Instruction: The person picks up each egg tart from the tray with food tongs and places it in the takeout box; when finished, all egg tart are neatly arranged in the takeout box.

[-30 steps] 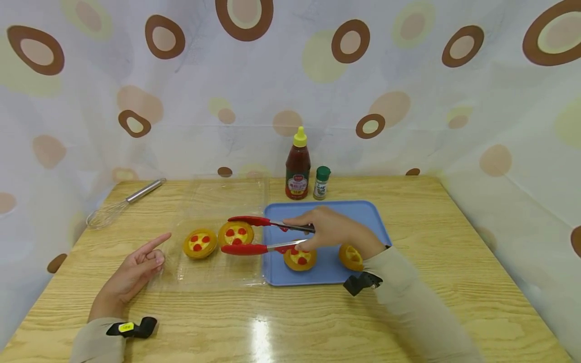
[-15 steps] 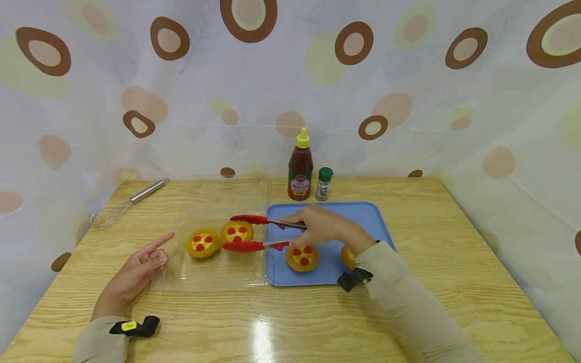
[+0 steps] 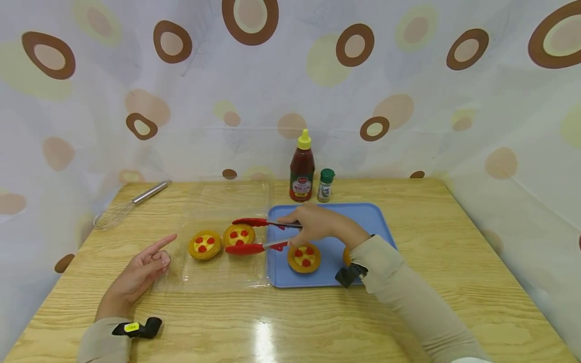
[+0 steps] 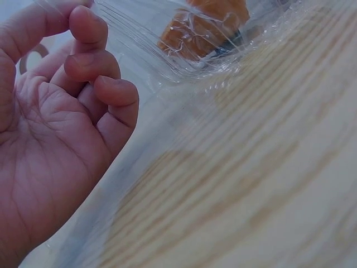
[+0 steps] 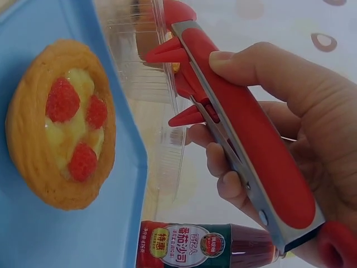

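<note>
My right hand [image 3: 315, 222] grips red-tipped metal tongs [image 3: 247, 248], seen from the side in the right wrist view. The tongs' heads lie on either side of a tart [image 3: 238, 235] with red toppings. This tart sits at the right of a clear plastic container [image 3: 218, 280], beside another tart [image 3: 204, 244]. At the container's left edge, my left hand [image 3: 140, 275] pinches the thin plastic between thumb and curled fingers, its index finger straight. In the left wrist view that hand's palm [image 4: 50, 151] shows beside the clear plastic.
On the blue tray [image 3: 358, 214] lies a tart [image 3: 304, 258]; another [image 3: 347, 256] is mostly hidden by my right sleeve. Behind the tray stand a ketchup bottle [image 3: 302, 169] and a green-capped spice jar [image 3: 325, 186]. A whisk [image 3: 131, 204] lies at the back left.
My right hand has moved slightly left and the tongs' heads have drawn a little closer around the tart. The view has shifted slightly. My left hand stays at the container's edge.
</note>
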